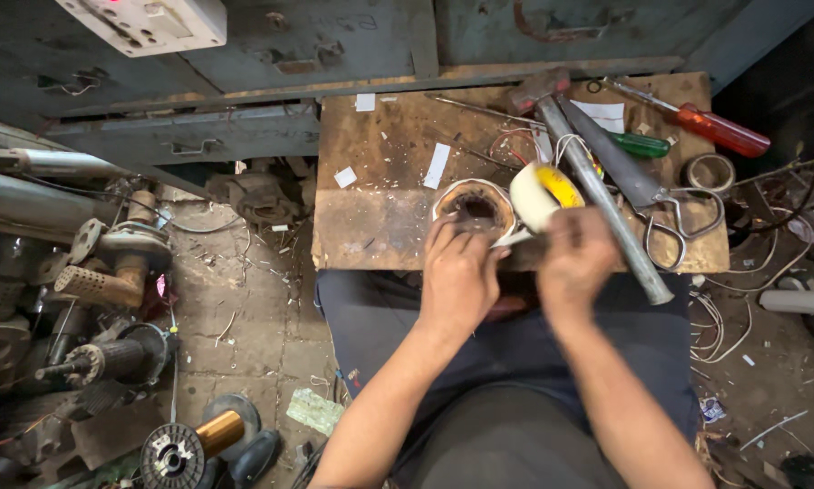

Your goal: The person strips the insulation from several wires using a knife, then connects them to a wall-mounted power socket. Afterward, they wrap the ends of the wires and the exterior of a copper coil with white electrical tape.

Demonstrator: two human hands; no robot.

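The left hand (459, 276) rests at the near edge of the surface (380, 181), fingers curled against the near rim of a wound stator (472, 206), which lies flat there. The right hand (577, 261) is closed on a tape roll (543, 193), white with a yellow face, held tilted just right of the stator; a short white strip runs from the roll toward the left fingers. A long grey hammer (597, 190) lies slantwise across the right half of the surface, its handle passing beside the right hand. Scissors (660, 204) lie right of it, near the right edge. A red screwdriver (719, 129) and a green one (640, 144) sit at the far right corner. White paper scraps (437, 166) dot the middle. On the floor to the left stands a copper wire spool (198, 439).
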